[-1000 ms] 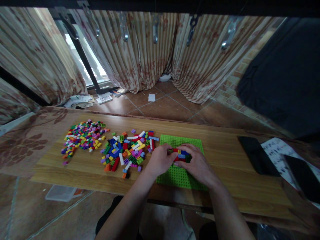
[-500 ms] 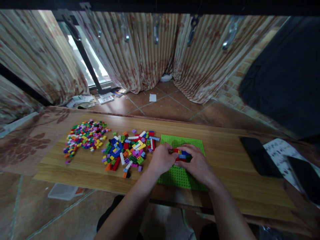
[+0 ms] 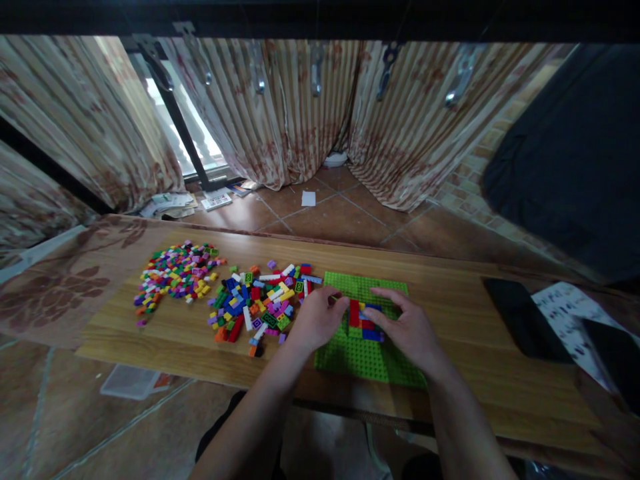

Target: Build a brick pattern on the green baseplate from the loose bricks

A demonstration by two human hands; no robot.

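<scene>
On the green baseplate (image 3: pixel 345 363) stands a small block of joined toy bricks (image 3: pixel 367 323), with red, blue, yellow and green parts showing. My left hand (image 3: pixel 320 319) is just left of these bricks, its thumb and index finger slightly apart and nothing visible between them. To the right, my right hand (image 3: pixel 407 327) reaches over the bricks with thumb and fingers spread. Its thumb covers part of the bricks, and I cannot tell whether it touches them.
A pile of mixed bricks (image 3: pixel 255 303) lies left of the baseplate, with a pile of smaller bricks (image 3: pixel 177 270) farther left. At the right are a black tablet-like slab (image 3: pixel 525 320), a printed sheet (image 3: pixel 563 310) and another dark device (image 3: pixel 610 353). A clear plastic tray (image 3: pixel 130 381) is on the floor.
Both hands have loosened and drawn apart from the joined bricks, so more of them shows. The camera view has shifted slightly.
</scene>
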